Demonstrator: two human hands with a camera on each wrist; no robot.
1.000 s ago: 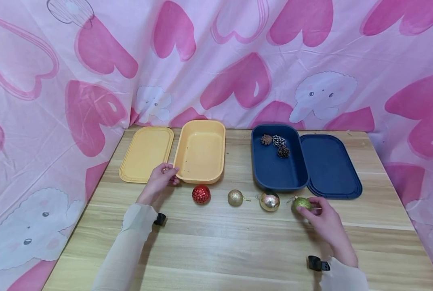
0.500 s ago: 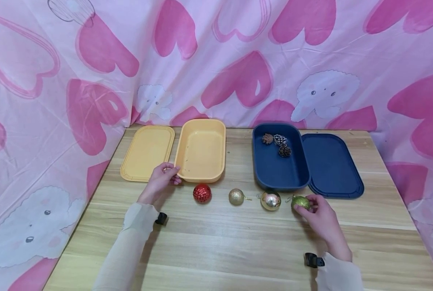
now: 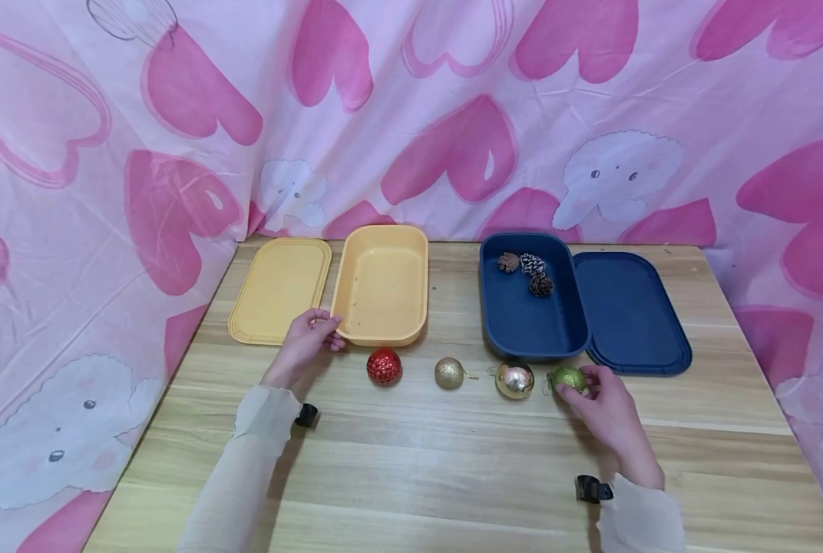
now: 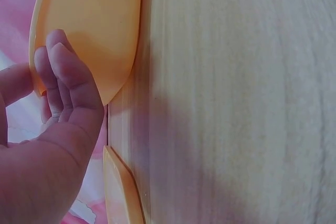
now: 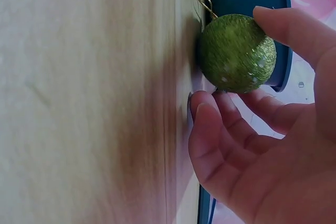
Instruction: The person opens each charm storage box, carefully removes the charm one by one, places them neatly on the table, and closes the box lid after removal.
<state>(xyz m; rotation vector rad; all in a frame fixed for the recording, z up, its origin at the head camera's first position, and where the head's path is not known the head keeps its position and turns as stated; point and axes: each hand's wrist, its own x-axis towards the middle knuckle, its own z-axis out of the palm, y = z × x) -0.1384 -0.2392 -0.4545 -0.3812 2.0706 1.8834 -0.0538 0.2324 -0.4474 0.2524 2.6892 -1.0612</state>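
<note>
My left hand (image 3: 308, 338) pinches the near left corner of a yellow plastic box (image 3: 384, 288) between thumb and fingers; the left wrist view shows the grip at the box's rim (image 4: 32, 51). On the right, my right hand (image 3: 612, 407) holds a glittery green Christmas bauble (image 5: 236, 53) with a gold hanging loop, the thumb on one side and fingertips on the other. To its left, a shiny gold bauble (image 3: 515, 381), a glittery gold bauble (image 3: 449, 373) and a red bauble (image 3: 384, 367) lie in a row on the table.
A dark blue box (image 3: 536, 326) with three pine cones (image 3: 532, 265) in it stands behind the green bauble. Its blue lid (image 3: 632, 315) lies to the right. A yellow lid (image 3: 280, 292) lies left of the yellow box. Pink heart-printed cloth (image 3: 453, 153) hangs behind the wooden table (image 3: 411, 461).
My right hand has moved slightly left and away from me, and the green bauble has shifted a little with it. The left hand has stayed at the yellow box's corner.
</note>
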